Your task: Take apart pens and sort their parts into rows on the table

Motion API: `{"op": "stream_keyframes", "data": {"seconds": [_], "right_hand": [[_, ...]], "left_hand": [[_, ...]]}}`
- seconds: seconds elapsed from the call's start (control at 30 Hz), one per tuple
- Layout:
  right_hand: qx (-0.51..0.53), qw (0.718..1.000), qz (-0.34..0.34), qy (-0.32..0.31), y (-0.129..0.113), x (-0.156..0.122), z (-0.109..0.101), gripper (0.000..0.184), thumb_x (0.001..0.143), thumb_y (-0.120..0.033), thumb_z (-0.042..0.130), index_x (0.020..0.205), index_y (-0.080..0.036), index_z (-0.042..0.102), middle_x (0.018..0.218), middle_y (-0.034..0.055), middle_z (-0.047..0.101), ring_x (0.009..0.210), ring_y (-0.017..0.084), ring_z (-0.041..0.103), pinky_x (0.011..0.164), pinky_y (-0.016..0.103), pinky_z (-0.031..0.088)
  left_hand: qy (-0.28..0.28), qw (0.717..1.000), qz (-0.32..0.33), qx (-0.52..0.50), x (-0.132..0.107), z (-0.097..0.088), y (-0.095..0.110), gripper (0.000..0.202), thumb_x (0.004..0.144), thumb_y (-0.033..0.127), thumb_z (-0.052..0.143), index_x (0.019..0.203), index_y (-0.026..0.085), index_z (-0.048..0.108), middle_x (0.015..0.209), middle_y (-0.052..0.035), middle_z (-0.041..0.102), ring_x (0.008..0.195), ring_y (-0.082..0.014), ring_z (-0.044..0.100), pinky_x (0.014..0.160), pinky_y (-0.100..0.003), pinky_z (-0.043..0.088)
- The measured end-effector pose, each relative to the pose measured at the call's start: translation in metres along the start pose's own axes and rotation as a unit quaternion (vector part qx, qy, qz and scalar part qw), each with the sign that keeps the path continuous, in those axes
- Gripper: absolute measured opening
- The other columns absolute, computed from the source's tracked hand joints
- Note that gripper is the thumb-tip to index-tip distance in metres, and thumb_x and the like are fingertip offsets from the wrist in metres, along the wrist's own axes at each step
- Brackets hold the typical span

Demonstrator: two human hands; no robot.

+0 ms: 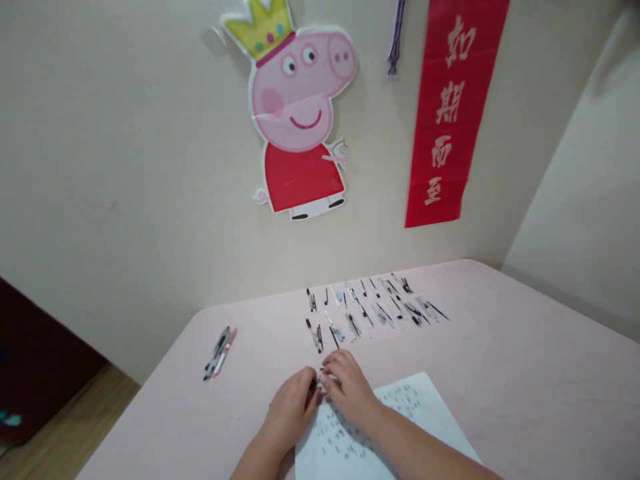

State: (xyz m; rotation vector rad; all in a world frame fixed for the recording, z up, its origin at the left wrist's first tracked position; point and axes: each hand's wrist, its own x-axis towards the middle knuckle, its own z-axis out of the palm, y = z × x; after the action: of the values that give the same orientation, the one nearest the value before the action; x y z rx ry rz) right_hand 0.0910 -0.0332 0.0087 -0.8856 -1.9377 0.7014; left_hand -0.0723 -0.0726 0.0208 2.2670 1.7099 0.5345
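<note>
My left hand (296,402) is closed around a dark pen (313,385), mostly hidden by the fingers. A small dark tip shows on the outer side of that hand. Fingers bent, my right hand (350,390) pinches at the pen's other end, so the two hands meet over the table. Under my right forearm lies a white sheet of paper (425,413) with rows of dark handwriting. Just beyond the hands, pens and pen parts (315,335) are laid out in small groups, in two rows.
A bundle of several pens (220,353), one of them red and white, lies on the left of the pink-covered table (525,353). The wall behind carries a cartoon pig cutout (303,120) and a red banner (450,120).
</note>
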Motion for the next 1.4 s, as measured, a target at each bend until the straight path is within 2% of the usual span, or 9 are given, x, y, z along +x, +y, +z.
{"op": "stream_keyframes", "data": {"seconds": [0.17, 0.33, 0.47, 0.63, 0.8, 1.03, 1.23, 1.4], "right_hand": [[0.016, 1.0, 0.005, -0.007, 0.001, 0.0, 0.001, 0.016, 0.08, -0.008, 0.054, 0.071, -0.019, 0.063, 0.091, 0.0064, 0.061, 0.096, 0.02, 0.049, 0.087, 0.037, 0.041], [0.04, 0.999, 0.016, 0.01, 0.0, 0.001, 0.001, 0.019, 0.073, -0.001, 0.055, 0.072, -0.019, 0.061, 0.092, 0.0063, 0.061, 0.096, 0.02, 0.05, 0.087, 0.037, 0.042], [0.051, 0.998, 0.006, 0.023, 0.001, 0.001, 0.001, 0.02, 0.073, -0.001, 0.055, 0.075, -0.02, 0.061, 0.093, 0.006, 0.06, 0.096, 0.02, 0.051, 0.086, 0.037, 0.043], [0.055, 0.998, 0.007, 0.033, 0.0, 0.002, 0.001, 0.022, 0.072, 0.001, 0.054, 0.076, -0.02, 0.06, 0.094, 0.0061, 0.06, 0.098, 0.021, 0.051, 0.087, 0.038, 0.042], [0.058, 0.998, 0.015, 0.035, -0.003, 0.002, 0.0, 0.022, 0.071, 0.001, 0.055, 0.074, -0.02, 0.061, 0.093, 0.0057, 0.06, 0.096, 0.021, 0.052, 0.087, 0.038, 0.043], [0.056, 0.997, 0.015, 0.043, 0.001, 0.002, 0.001, 0.022, 0.072, 0.001, 0.055, 0.075, -0.02, 0.061, 0.092, 0.0058, 0.061, 0.097, 0.021, 0.052, 0.087, 0.038, 0.042], [0.057, 0.997, 0.011, 0.045, 0.003, 0.001, 0.001, 0.022, 0.071, 0.001, 0.055, 0.076, -0.02, 0.061, 0.092, 0.0054, 0.061, 0.097, 0.021, 0.052, 0.086, 0.037, 0.042], [0.063, 0.996, 0.017, 0.061, 0.005, 0.002, 0.002, 0.023, 0.072, 0.001, 0.054, 0.077, -0.02, 0.06, 0.091, 0.0054, 0.061, 0.096, 0.021, 0.052, 0.086, 0.036, 0.043]], "left_hand": [[0.002, 0.999, 0.03, -0.031, 0.0, 0.001, -0.002, 0.017, 0.08, 0.006, 0.04, 0.084, 0.021, 0.048, 0.084, -0.003, 0.058, 0.079, -0.0169, 0.055, 0.07, -0.027, 0.043], [0.025, 0.997, 0.061, -0.048, 0.004, -0.009, 0.0, 0.018, 0.083, 0.01, 0.043, 0.087, 0.021, 0.058, 0.099, -0.0066, 0.058, 0.092, -0.0186, 0.056, 0.081, -0.029, 0.046], [0.022, 0.998, 0.043, -0.035, 0.004, -0.014, 0.002, 0.022, 0.087, 0.015, 0.042, 0.093, 0.022, 0.062, 0.096, -0.0064, 0.058, 0.087, -0.0183, 0.057, 0.076, -0.028, 0.047], [0.021, 0.999, 0.025, -0.033, 0.002, -0.011, 0.0, 0.017, 0.087, 0.019, 0.044, 0.097, 0.022, 0.058, 0.095, -0.0046, 0.058, 0.085, -0.0174, 0.057, 0.074, -0.027, 0.046], [0.012, 1.0, 0.021, -0.013, 0.002, -0.012, 0.0, 0.022, 0.08, 0.007, 0.041, 0.088, 0.022, 0.055, 0.092, -0.0029, 0.056, 0.082, -0.0159, 0.056, 0.07, -0.025, 0.043], [0.014, 0.999, 0.031, 0.002, 0.002, -0.013, 0.0, 0.016, 0.088, 0.017, 0.042, 0.093, 0.021, 0.056, 0.091, -0.0044, 0.057, 0.084, -0.0179, 0.056, 0.073, -0.027, 0.043], [0.009, 1.0, 0.024, 0.012, 0.003, -0.011, -0.003, 0.023, 0.082, 0.007, 0.04, 0.09, 0.021, 0.056, 0.088, -0.003, 0.057, 0.081, -0.0166, 0.056, 0.07, -0.025, 0.042], [0.006, 1.0, 0.023, 0.01, 0.002, -0.015, -0.002, 0.021, 0.092, 0.02, 0.037, 0.095, 0.022, 0.058, 0.091, -0.0045, 0.058, 0.083, -0.0174, 0.057, 0.072, -0.027, 0.043]]}}
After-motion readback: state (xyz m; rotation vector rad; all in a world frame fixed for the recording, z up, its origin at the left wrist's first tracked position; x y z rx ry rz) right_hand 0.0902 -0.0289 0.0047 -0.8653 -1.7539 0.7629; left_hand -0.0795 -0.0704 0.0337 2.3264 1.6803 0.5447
